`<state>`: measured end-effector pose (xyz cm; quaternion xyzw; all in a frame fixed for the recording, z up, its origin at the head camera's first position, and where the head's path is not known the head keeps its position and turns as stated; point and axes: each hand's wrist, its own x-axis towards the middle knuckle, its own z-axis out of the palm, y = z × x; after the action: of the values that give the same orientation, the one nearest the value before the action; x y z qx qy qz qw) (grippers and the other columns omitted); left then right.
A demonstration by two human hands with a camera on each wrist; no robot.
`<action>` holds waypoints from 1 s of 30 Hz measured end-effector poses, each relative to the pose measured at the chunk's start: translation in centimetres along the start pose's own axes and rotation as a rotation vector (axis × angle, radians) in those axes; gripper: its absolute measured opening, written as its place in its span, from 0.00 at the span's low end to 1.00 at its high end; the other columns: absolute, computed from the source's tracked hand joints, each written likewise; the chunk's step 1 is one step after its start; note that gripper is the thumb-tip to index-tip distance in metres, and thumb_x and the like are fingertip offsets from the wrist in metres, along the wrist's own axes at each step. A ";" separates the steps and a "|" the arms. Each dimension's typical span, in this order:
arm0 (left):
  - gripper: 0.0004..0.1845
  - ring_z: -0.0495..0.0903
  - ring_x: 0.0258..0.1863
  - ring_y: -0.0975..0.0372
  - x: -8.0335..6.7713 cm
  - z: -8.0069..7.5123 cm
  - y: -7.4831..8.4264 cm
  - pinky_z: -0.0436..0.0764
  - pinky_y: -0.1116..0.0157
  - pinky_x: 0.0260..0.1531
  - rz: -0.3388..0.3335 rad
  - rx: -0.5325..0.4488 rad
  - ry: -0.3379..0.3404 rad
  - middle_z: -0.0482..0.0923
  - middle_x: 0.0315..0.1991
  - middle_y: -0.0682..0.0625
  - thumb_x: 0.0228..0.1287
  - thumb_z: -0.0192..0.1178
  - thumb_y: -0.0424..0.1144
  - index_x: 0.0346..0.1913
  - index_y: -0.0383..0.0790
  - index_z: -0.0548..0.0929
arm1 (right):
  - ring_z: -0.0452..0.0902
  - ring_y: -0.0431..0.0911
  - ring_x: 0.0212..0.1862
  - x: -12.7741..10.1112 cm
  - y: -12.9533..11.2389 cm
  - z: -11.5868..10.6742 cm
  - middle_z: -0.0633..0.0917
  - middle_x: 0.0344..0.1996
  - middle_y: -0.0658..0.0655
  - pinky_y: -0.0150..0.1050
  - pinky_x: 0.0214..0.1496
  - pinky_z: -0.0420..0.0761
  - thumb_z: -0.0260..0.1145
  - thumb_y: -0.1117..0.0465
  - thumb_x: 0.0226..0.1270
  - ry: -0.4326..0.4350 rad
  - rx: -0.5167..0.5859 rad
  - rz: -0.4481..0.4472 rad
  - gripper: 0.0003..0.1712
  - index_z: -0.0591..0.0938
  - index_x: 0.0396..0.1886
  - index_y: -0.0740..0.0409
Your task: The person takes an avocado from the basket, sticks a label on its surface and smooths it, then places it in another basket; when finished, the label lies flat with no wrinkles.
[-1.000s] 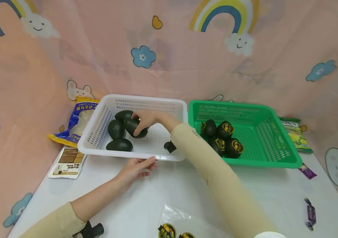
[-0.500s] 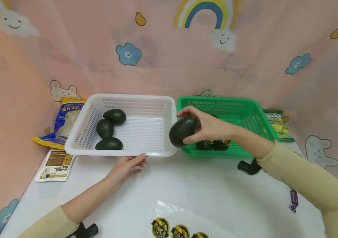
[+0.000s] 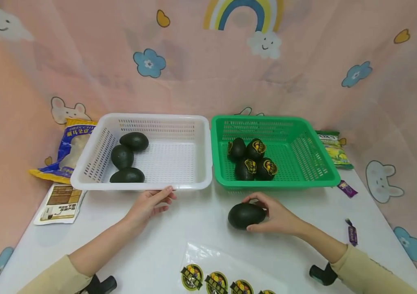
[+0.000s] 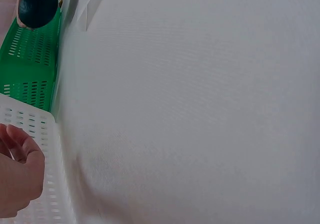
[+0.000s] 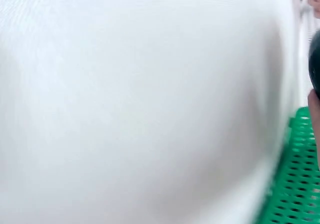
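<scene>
Head view first: I've got the right hand (image 3: 278, 216) down on the bench (image 3: 201, 228), fingers curled round the dark egg (image 3: 246, 215), so that grip is grasping it. The egg lies on the bench just in front of the green basket (image 3: 318, 179), its long axis running left to right, and it sits to the left of the palm, thumb over the far side. The sticker sheet (image 3: 212, 277) lies near, towards me from the egg, with the round labels face up. The left hand (image 3: 149, 204) rests with relaxed, straight fingers touching the front rim of the white basket (image 3: 138, 185); released, holding nothing. Three bare eggs (image 3: 125, 157) sit in the white basket, four labelled eggs (image 3: 252, 159) in the green one. My read: the right hand is plainly nearer the egg, the left well apart from it.

Left wrist view: left hand (image 4: 17, 176) loose beside the white basket (image 4: 50, 184); far off, the egg (image 4: 37, 6) shows at the green basket's (image 4: 27, 68) end.

Right wrist view: mostly blurred bench (image 5: 140, 103); a sliver of egg (image 5: 315, 58) at the edge, green basket (image 5: 295, 189) below. I cannot tell the grip from here.
</scene>
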<state>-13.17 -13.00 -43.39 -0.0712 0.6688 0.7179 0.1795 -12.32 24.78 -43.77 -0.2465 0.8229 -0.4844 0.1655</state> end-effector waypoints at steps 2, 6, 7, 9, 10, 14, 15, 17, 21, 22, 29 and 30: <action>0.21 0.79 0.40 0.58 0.0 -0.1 0.0 0.80 0.62 0.45 0.004 0.000 -0.002 0.83 0.34 0.53 0.68 0.62 0.46 0.48 0.27 0.81 | 0.77 0.48 0.52 0.4 0.8 0.8 0.76 0.55 0.51 0.40 0.46 0.80 0.81 0.55 0.48 0.038 -0.001 -0.003 0.37 0.74 0.58 0.46; 0.22 0.79 0.40 0.58 0.0 -0.1 0.0 0.80 0.62 0.45 0.004 0.001 -0.004 0.83 0.34 0.53 0.68 0.62 0.46 0.50 0.26 0.80 | 0.77 0.46 0.52 0.9 2.0 1.6 0.77 0.54 0.49 0.38 0.49 0.78 0.80 0.54 0.49 0.045 -0.036 -0.020 0.37 0.72 0.59 0.47; 0.23 0.79 0.40 0.58 0.0 -0.1 0.0 0.80 0.62 0.45 0.003 0.000 -0.004 0.83 0.34 0.53 0.68 0.62 0.46 0.50 0.25 0.80 | 0.77 0.45 0.52 1.0 2.2 1.7 0.77 0.54 0.48 0.39 0.50 0.77 0.80 0.54 0.50 0.038 -0.045 -0.020 0.38 0.72 0.59 0.47; 0.23 0.79 0.39 0.59 0.0 0.0 0.1 0.81 0.63 0.44 0.001 0.000 -0.003 0.83 0.34 0.54 0.68 0.62 0.46 0.50 0.25 0.80 | 0.76 0.44 0.53 1.0 2.3 1.8 0.77 0.54 0.47 0.40 0.54 0.75 0.80 0.53 0.50 0.022 -0.056 -0.018 0.38 0.72 0.60 0.48; 0.23 0.79 0.39 0.59 0.0 0.0 0.1 0.81 0.63 0.44 0.001 -0.001 -0.002 0.83 0.34 0.54 0.68 0.62 0.46 0.51 0.24 0.80 | 0.75 0.44 0.55 1.0 2.2 1.7 0.77 0.55 0.46 0.41 0.56 0.74 0.80 0.53 0.50 0.015 -0.060 -0.010 0.38 0.71 0.60 0.48; 0.23 0.79 0.38 0.61 0.1 0.0 0.1 0.81 0.63 0.43 0.001 -0.004 0.006 0.84 0.34 0.54 0.68 0.62 0.45 0.50 0.24 0.80 | 0.72 0.45 0.59 1.1 1.9 1.4 0.77 0.57 0.45 0.47 0.60 0.72 0.80 0.53 0.51 -0.010 -0.078 0.000 0.40 0.71 0.63 0.47; 0.22 0.79 0.38 0.61 0.1 0.0 0.1 0.81 0.63 0.44 0.001 -0.005 0.007 0.84 0.34 0.54 0.68 0.62 0.45 0.50 0.25 0.80 | 0.71 0.45 0.60 1.1 1.7 1.3 0.76 0.57 0.45 0.49 0.61 0.71 0.80 0.52 0.51 -0.019 -0.086 0.002 0.41 0.70 0.63 0.47; 0.20 0.79 0.39 0.60 0.1 0.0 0.2 0.81 0.63 0.44 0.001 -0.005 0.008 0.84 0.34 0.54 0.68 0.62 0.45 0.48 0.27 0.82 | 0.70 0.46 0.61 1.1 1.6 1.0 0.76 0.58 0.45 0.52 0.62 0.70 0.79 0.51 0.51 -0.035 -0.109 0.002 0.42 0.70 0.65 0.46; 0.20 0.79 0.40 0.58 0.0 0.0 0.1 0.80 0.62 0.45 0.006 0.003 0.009 0.84 0.35 0.54 0.68 0.62 0.46 0.48 0.28 0.82 | 0.68 0.46 0.64 1.2 1.5 0.8 0.76 0.60 0.47 0.54 0.65 0.67 0.80 0.50 0.50 -0.051 -0.137 -0.018 0.44 0.69 0.66 0.48; 0.21 0.79 0.40 0.58 0.0 0.0 0.1 0.80 0.62 0.45 0.014 0.010 0.008 0.83 0.35 0.53 0.69 0.61 0.46 0.49 0.27 0.81 | 0.68 0.46 0.64 1.3 1.5 0.7 0.76 0.61 0.47 0.54 0.65 0.67 0.80 0.50 0.50 -0.050 -0.144 -0.029 0.44 0.69 0.66 0.48; 0.19 0.80 0.42 0.58 -1.8 3.6 -2.0 0.80 0.63 0.43 0.222 0.444 -0.308 0.83 0.43 0.49 0.69 0.60 0.48 0.54 0.38 0.82 | 0.68 0.47 0.65 1.3 1.3 0.4 0.74 0.63 0.50 0.51 0.65 0.68 0.77 0.52 0.55 0.013 -0.173 -0.133 0.40 0.70 0.66 0.50; 0.19 0.79 0.44 0.60 -2.2 4.6 -2.4 0.80 0.63 0.45 0.304 0.579 -0.402 0.83 0.45 0.51 0.69 0.59 0.50 0.55 0.42 0.82 | 0.67 0.46 0.65 1.3 1.2 0.4 0.74 0.63 0.49 0.50 0.66 0.68 0.77 0.52 0.55 0.025 -0.183 -0.138 0.39 0.71 0.65 0.50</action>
<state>-9.64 -8.74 -44.49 0.2248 0.7982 0.5174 0.2112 -13.48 24.27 -45.02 -0.3105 0.8469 -0.4204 0.0984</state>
